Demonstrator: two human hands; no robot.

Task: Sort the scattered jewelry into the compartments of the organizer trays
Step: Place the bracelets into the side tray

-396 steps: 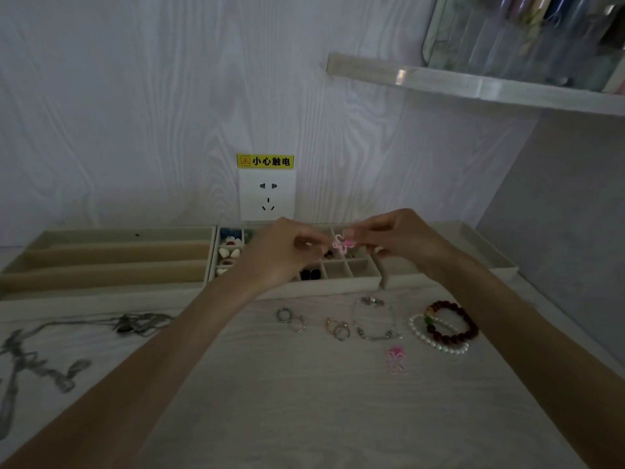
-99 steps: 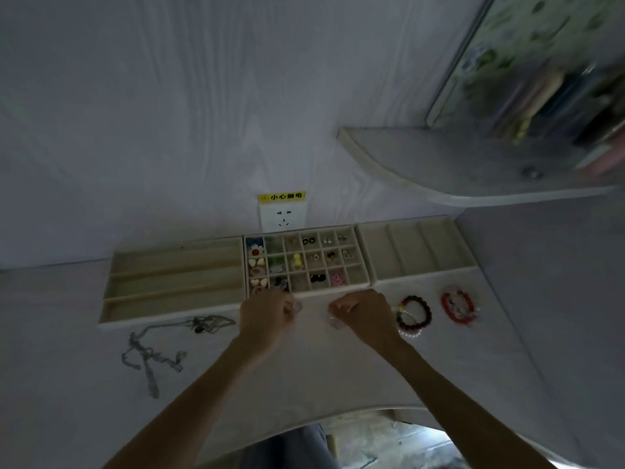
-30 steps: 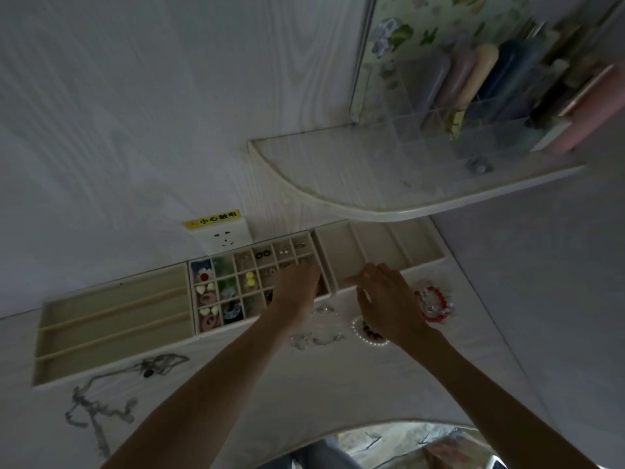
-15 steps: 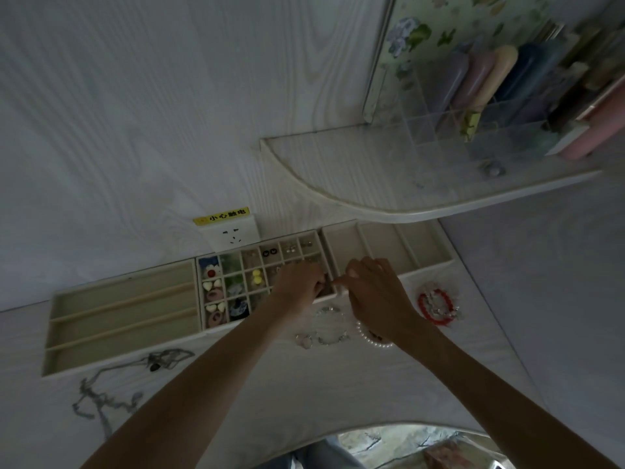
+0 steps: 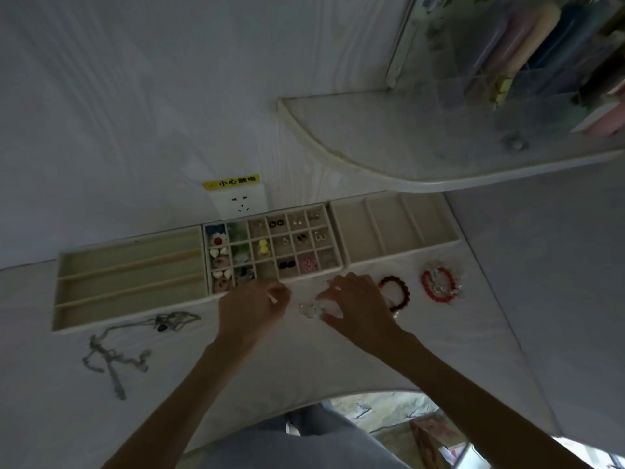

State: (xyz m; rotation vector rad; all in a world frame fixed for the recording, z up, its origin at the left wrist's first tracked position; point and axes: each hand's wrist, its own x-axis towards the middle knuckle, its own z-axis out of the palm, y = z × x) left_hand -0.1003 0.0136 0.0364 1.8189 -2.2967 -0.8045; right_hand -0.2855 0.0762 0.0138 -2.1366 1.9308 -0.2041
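At frame centre, just below the gridded tray (image 5: 341, 267), a small clear piece (image 5: 308, 309) lies between your hands. Your right hand (image 5: 355, 304) (the nearer) curls its fingertips against it; your left hand (image 5: 252, 308) seems pinched, its contents indiscernible.

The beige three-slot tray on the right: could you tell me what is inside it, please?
The beige three-slot tray on the right shows only bare lining in all three slots; nothing covers them.
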